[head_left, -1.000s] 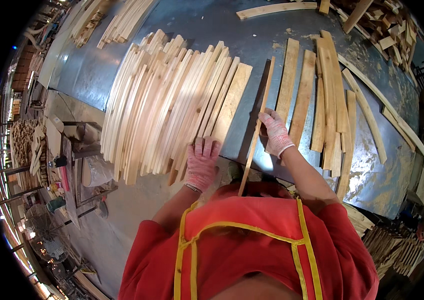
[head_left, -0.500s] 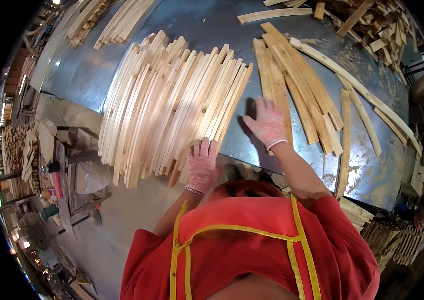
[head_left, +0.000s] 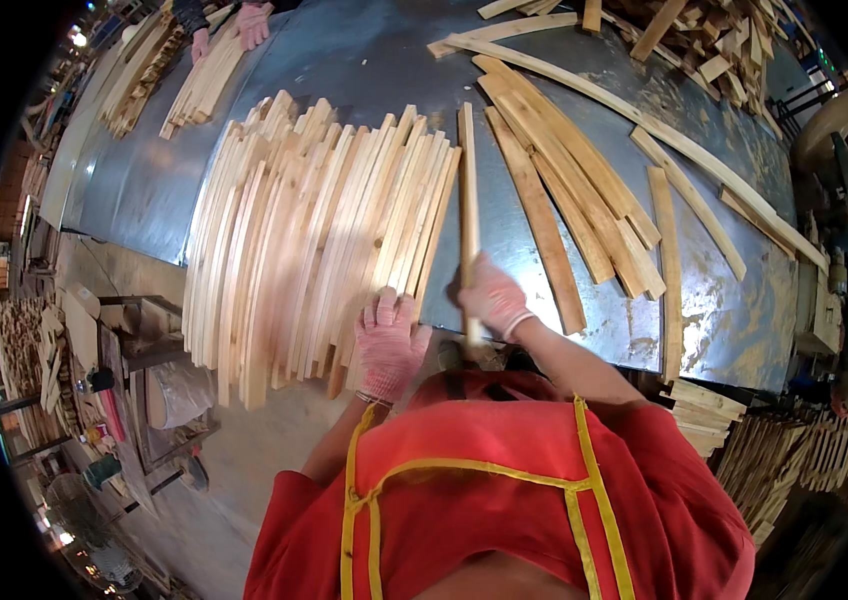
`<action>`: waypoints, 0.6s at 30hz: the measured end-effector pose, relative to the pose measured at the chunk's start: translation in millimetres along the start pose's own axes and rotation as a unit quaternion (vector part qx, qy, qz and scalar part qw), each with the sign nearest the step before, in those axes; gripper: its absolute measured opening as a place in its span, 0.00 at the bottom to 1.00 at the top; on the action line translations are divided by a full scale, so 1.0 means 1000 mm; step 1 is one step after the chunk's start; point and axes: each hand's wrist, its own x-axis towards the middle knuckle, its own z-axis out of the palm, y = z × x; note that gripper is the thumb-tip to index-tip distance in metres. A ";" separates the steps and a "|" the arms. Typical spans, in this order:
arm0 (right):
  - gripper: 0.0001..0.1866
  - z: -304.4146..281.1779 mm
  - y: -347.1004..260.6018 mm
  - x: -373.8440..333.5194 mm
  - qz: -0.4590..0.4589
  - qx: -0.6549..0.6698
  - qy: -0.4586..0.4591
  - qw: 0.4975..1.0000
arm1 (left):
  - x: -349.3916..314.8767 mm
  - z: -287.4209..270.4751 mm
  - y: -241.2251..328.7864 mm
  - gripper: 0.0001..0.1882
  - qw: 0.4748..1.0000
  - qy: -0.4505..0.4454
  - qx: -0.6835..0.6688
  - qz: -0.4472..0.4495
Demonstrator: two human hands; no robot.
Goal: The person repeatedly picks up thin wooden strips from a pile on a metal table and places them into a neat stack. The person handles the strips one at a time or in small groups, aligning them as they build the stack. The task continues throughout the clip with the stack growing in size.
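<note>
A wide row of pale wooden strips (head_left: 294,230), standing close together, lies on the metal table and juts past its near edge. My left hand (head_left: 389,335), in a pinkish glove, rests with fingers stretched over the near ends of the strips on the row's right side. To the right of the row, my gloved right hand (head_left: 494,297) is closed around the lower part of a single wooden strip (head_left: 468,190), turned up on its narrow edge. A small gap parts this strip from the row. Motion blurs the right hand a little.
Several loose boards (head_left: 569,165) fan out on the metal table (head_left: 364,65) to the right. Scrap wood (head_left: 734,50) is heaped at the far right. At the far left, a co-worker's gloved hands (head_left: 249,25) touch another bundle of strips (head_left: 206,85). A cluttered stand (head_left: 149,400) is at lower left.
My right hand has closed on a strip from the loose boards and drawn it left toward the row, on edge. A co-worker's hands have come into view at the far left.
</note>
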 end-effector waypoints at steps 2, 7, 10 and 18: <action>0.29 0.030 -0.007 0.000 -0.047 0.036 -0.069 0.996 | 0.010 -0.001 0.012 0.34 0.999 0.014 -0.049 0.013; 0.16 -0.073 -0.004 0.029 -0.143 -0.021 0.049 0.988 | 0.026 0.020 0.011 0.33 0.998 0.021 0.049 0.016; 0.25 -0.154 0.077 0.072 -0.085 -0.169 0.288 0.939 | 0.035 0.020 0.023 0.37 0.991 -0.002 0.130 -0.005; 0.38 -0.156 0.127 0.065 -0.029 -0.035 0.157 0.986 | 0.044 0.037 0.037 0.36 0.984 0.049 0.169 0.029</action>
